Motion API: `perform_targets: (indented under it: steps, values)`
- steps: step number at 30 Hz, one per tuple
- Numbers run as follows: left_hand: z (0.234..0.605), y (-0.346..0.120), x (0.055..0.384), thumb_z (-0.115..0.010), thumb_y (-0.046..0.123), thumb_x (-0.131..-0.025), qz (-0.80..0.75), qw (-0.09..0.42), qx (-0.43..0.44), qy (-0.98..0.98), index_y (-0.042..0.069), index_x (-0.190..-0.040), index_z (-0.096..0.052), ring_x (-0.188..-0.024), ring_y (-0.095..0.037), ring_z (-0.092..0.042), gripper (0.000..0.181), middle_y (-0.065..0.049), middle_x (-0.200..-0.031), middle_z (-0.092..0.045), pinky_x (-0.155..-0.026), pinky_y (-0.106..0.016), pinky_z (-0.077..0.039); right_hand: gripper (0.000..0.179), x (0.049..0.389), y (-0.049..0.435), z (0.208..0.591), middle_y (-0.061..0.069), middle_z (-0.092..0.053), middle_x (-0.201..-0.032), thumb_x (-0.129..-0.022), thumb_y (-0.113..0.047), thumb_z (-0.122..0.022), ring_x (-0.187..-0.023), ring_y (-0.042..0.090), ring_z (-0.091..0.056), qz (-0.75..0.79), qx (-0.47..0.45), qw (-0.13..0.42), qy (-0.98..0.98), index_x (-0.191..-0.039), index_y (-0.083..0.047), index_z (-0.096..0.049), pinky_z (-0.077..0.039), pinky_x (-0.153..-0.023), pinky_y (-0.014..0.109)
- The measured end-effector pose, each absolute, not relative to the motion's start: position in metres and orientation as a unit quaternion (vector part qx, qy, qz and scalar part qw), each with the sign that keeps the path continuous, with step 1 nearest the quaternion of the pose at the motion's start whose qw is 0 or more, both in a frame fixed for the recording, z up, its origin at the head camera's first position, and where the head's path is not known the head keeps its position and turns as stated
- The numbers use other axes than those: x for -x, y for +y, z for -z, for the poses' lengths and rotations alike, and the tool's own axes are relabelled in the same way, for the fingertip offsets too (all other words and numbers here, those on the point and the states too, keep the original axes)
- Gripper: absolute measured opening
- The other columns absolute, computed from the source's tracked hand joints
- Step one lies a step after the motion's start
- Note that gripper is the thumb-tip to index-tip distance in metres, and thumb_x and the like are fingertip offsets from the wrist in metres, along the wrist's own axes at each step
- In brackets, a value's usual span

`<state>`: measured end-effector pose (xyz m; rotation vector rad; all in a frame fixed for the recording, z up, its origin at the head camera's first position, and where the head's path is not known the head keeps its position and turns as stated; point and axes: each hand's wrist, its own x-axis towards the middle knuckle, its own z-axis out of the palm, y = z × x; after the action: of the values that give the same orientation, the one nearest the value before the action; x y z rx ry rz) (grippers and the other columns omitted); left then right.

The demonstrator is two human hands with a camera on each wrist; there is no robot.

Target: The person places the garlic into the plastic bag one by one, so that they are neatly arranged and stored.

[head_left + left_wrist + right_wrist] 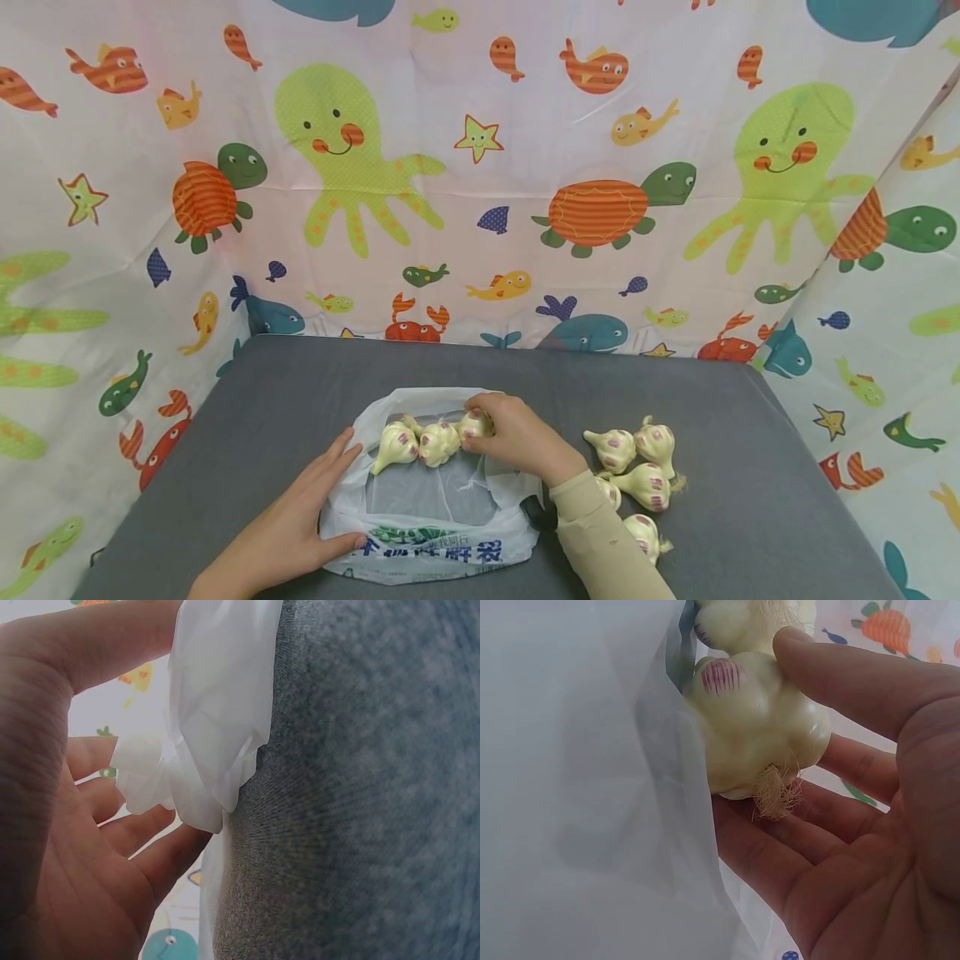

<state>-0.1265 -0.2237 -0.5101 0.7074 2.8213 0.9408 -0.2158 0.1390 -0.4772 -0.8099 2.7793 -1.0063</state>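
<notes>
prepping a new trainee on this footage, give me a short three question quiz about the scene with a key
1. Fill in: the plastic bag is printed in blue and ____.
2. True or false: the left grip, not the right grip, holds a garlic bulb.
3. In the head view, where do the garlic bulbs outside the bag lie? A) left of it B) beyond it C) right of it

Key: 1. green; 2. false, the right grip holds it; 3. C
</notes>
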Motion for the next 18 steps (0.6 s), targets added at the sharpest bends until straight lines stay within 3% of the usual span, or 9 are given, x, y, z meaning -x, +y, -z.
perform_targets:
  steps: [18]
  values:
    - [0.5107, -0.2235, 0.1275, -0.084, 0.07, -0.085, -0.308, 0.036, -0.239, 0.92, 0.02, -0.175, -0.029, -0.16, -0.043, -0.032, 0.116, -0.007, -0.183, -0.012, -0.112, -0.071, -0.044, 0.051, 0.2128, 0.1379, 0.4684, 0.008, -0.073, -0.133, -0.097, -0.027, -0.087, -0.116, 0.023, -0.067, 0.324, 0.27, 0.037, 0.906, -0.138, -0.003, -0.07, -0.057, -0.101, 0.047]
